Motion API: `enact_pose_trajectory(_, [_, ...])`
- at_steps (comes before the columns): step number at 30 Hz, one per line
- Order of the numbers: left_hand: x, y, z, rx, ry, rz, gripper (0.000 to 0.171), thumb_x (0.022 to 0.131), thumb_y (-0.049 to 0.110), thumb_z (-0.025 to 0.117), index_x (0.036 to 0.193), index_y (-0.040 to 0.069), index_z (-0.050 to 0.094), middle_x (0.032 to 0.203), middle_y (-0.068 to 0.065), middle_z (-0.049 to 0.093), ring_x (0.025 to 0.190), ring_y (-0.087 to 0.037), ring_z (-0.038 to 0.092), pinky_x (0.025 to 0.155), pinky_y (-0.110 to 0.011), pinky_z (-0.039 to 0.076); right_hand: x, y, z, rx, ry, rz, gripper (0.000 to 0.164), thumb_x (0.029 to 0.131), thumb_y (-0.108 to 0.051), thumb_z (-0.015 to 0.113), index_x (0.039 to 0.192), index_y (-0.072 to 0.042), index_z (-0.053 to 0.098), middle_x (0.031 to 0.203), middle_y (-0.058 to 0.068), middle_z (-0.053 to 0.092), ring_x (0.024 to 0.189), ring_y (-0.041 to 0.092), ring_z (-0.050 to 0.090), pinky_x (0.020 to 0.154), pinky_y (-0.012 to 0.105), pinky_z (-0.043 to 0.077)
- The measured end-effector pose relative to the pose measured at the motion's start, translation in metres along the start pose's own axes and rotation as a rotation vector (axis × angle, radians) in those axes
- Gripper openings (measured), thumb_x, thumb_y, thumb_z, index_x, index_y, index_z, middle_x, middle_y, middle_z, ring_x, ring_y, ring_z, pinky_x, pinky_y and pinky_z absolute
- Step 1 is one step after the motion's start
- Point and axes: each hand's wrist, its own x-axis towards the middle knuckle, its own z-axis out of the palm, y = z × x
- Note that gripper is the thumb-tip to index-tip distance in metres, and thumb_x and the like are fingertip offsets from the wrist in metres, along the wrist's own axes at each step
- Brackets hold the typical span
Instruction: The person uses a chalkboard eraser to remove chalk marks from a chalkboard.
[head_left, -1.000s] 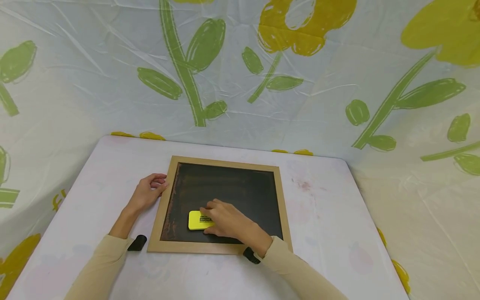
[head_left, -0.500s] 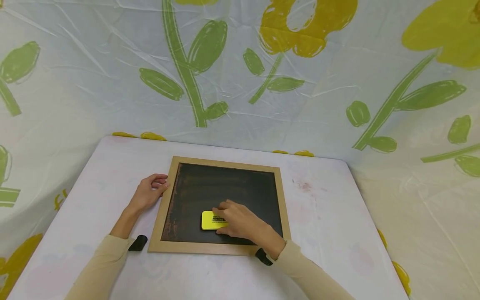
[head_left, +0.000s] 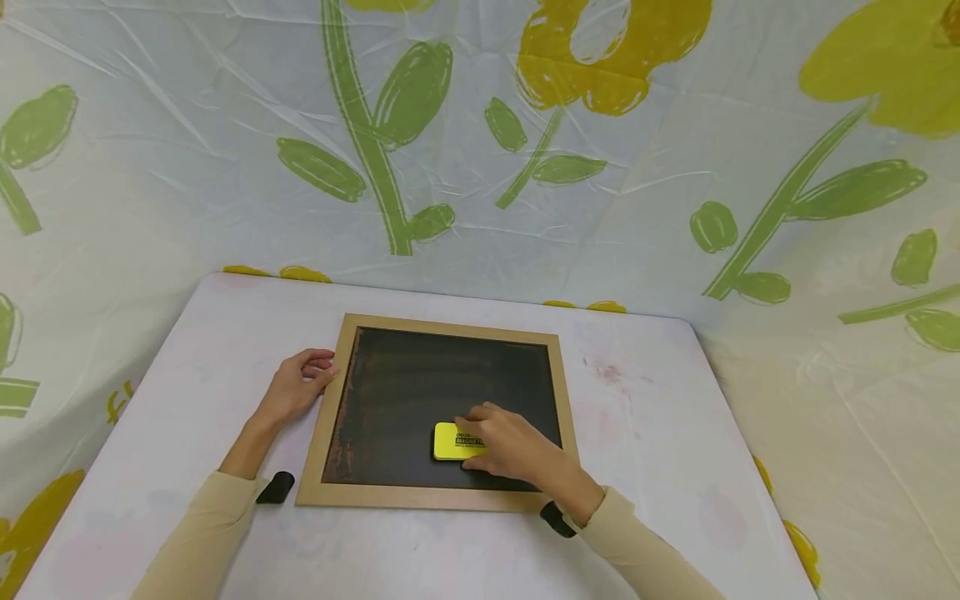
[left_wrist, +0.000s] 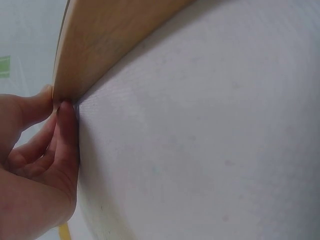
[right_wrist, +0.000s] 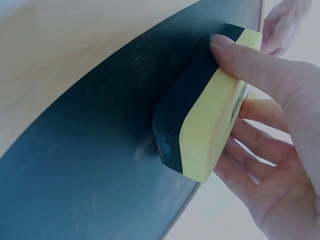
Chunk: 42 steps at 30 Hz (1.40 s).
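Note:
A small chalkboard in a light wooden frame lies flat on the table, with reddish-brown smears along its left side. My right hand holds a yellow eraser by its sides, on the lower middle of the board. In the right wrist view, the eraser's black felt faces the board's dark surface, with the thumb on one side and fingers on the other. At the left side of the frame, my left hand pinches the wooden edge, thumb on top and a fingertip against the side.
The white table has faint prints and a reddish smudge right of the board. A flower-printed cloth hangs behind and at both sides. Black devices sit at both wrists.
My right hand has slid the eraser to the right across the lower part of the board. The left hand and the chalkboard have stayed in place.

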Motion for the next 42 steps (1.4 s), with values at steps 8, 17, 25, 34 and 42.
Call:
enact_pose_trajectory(8, [0.0, 0.004, 0.001, -0.014, -0.001, 0.017, 0.039, 0.102, 0.012, 0.065, 0.132, -0.012, 0.056, 0.112, -0.026, 0.063, 0.094, -0.031, 0.065, 0.066, -0.019, 0.053, -0.016, 0.013, 0.0, 0.049, 0.012, 0.046, 0.061, 0.083, -0.035, 0.088, 0.133, -0.006, 0.069, 0.122, 0.012, 0.068, 0.109, 0.025, 0.064, 0.092, 0.036, 0.057])
enact_pose_trajectory(17, [0.0, 0.007, 0.001, -0.017, -0.004, 0.019, 0.038, 0.102, 0.01, 0.065, 0.132, -0.013, 0.056, 0.111, -0.027, 0.063, 0.091, -0.029, 0.064, 0.065, -0.019, 0.053, -0.035, 0.028, 0.001, 0.078, 0.049, 0.082, 0.062, 0.08, -0.032, 0.09, 0.132, -0.004, 0.069, 0.12, 0.014, 0.068, 0.106, 0.027, 0.065, 0.087, 0.038, 0.059])
enact_pose_trajectory(25, [0.0, 0.007, 0.003, -0.023, 0.002, 0.022, 0.037, 0.102, 0.009, 0.065, 0.131, -0.013, 0.057, 0.11, -0.026, 0.063, 0.087, -0.021, 0.064, 0.065, -0.019, 0.053, -0.048, 0.039, 0.001, 0.099, 0.074, 0.09, 0.062, 0.078, -0.029, 0.092, 0.129, -0.001, 0.07, 0.117, 0.016, 0.069, 0.101, 0.027, 0.066, 0.086, 0.036, 0.059])
enact_pose_trajectory(34, [0.001, 0.003, 0.0, 0.005, 0.009, 0.007, 0.039, 0.102, 0.013, 0.065, 0.131, -0.011, 0.057, 0.11, -0.025, 0.064, 0.089, -0.023, 0.064, 0.065, -0.019, 0.053, -0.051, 0.044, 0.002, 0.133, 0.114, 0.111, 0.063, 0.078, -0.034, 0.092, 0.127, -0.001, 0.07, 0.114, 0.015, 0.068, 0.096, 0.025, 0.065, 0.082, 0.037, 0.059])
enact_pose_trajectory(42, [0.0, 0.001, 0.0, 0.004, -0.008, -0.015, 0.039, 0.103, 0.013, 0.065, 0.133, -0.011, 0.056, 0.115, -0.026, 0.063, 0.096, -0.03, 0.064, 0.068, -0.018, 0.054, -0.055, 0.054, 0.002, 0.127, 0.155, 0.148, 0.062, 0.078, -0.036, 0.092, 0.125, -0.002, 0.07, 0.113, 0.013, 0.069, 0.09, 0.021, 0.063, 0.079, 0.035, 0.059])
